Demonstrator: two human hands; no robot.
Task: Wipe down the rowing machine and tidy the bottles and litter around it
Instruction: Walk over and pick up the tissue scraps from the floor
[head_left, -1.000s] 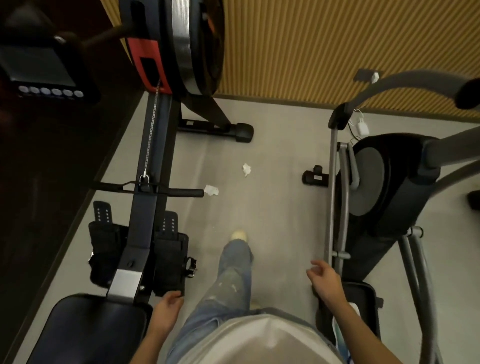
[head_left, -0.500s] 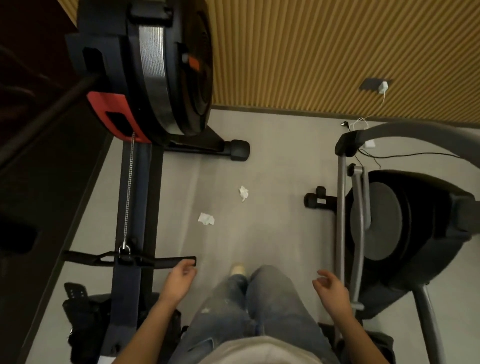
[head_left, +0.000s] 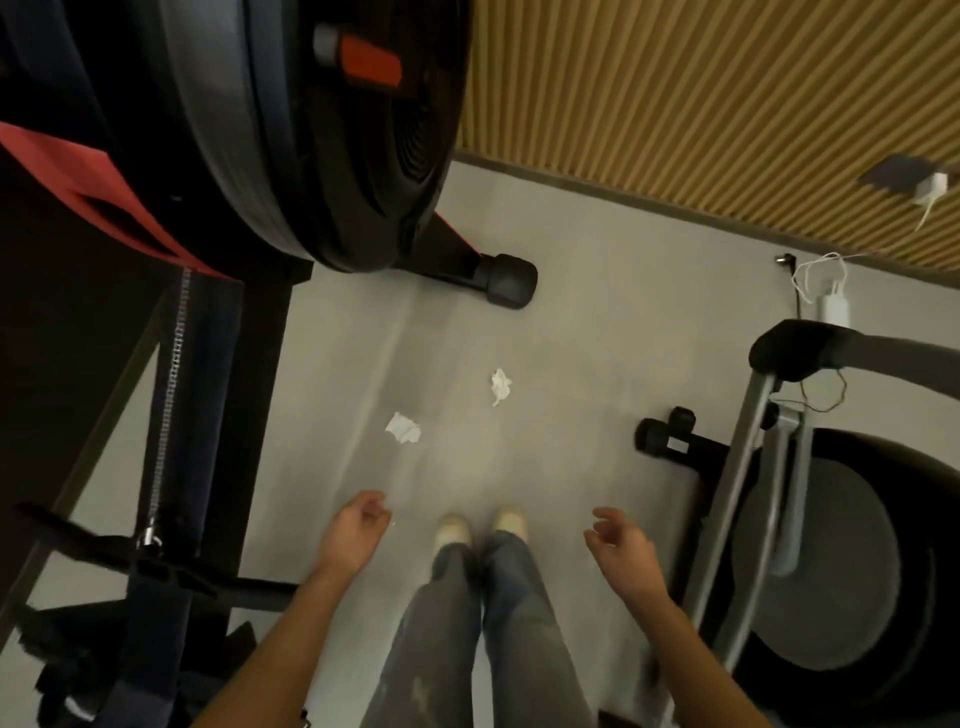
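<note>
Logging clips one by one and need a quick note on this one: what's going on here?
A person stands on the grey floor between the rowing machine and another exercise machine. The left hand and right hand hang in front, fingers loosely curled, holding nothing. Two crumpled white bits of litter lie ahead of the shoes: the nearer scrap toward the left hand, the farther scrap beyond it. Neither is picked up yet. No bottle or cloth is in view.

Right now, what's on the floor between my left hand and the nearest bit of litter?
Nothing: in the head view only bare grey floor separates the left hand from the nearer crumpled paper. The hand holds nothing.
</note>
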